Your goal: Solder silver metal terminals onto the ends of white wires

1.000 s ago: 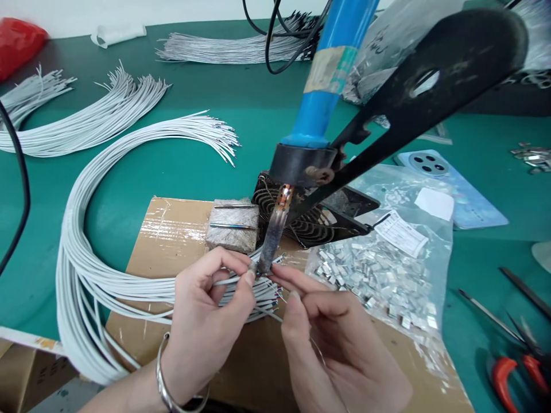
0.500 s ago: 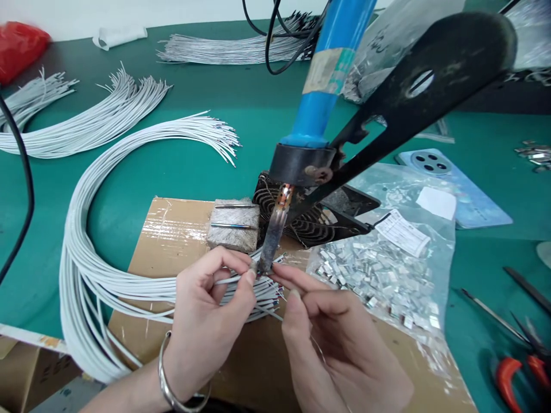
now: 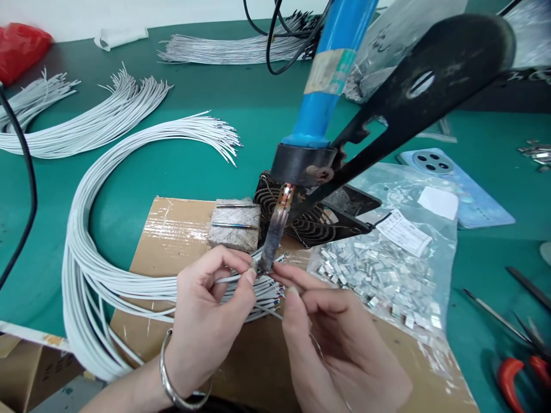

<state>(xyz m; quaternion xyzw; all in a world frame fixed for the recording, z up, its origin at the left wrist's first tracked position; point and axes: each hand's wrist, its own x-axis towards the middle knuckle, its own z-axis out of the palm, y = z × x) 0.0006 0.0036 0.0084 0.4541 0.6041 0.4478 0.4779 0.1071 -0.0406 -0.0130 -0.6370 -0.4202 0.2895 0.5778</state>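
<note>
My left hand (image 3: 206,324) pinches a thin white wire (image 3: 230,279) between thumb and forefinger, with the wire's end at the tip of the soldering iron (image 3: 275,229). The iron has a blue handle (image 3: 329,74) and hangs fixed on a black stand arm (image 3: 422,86). My right hand (image 3: 340,350) pinches a fine strand of solder wire (image 3: 269,311) that runs up toward the same tip. Both hands work over a bundle of white wires (image 3: 94,269) lying on a taped cardboard box (image 3: 172,235).
A clear bag of small metal terminals (image 3: 383,275) lies right of the hands, a black fan (image 3: 318,221) behind the iron, and a grey cleaning block (image 3: 235,223) beside it. More white wire bundles (image 3: 99,115) lie on the green table. Red-handled pliers (image 3: 516,367) and a phone (image 3: 456,183) are at the right.
</note>
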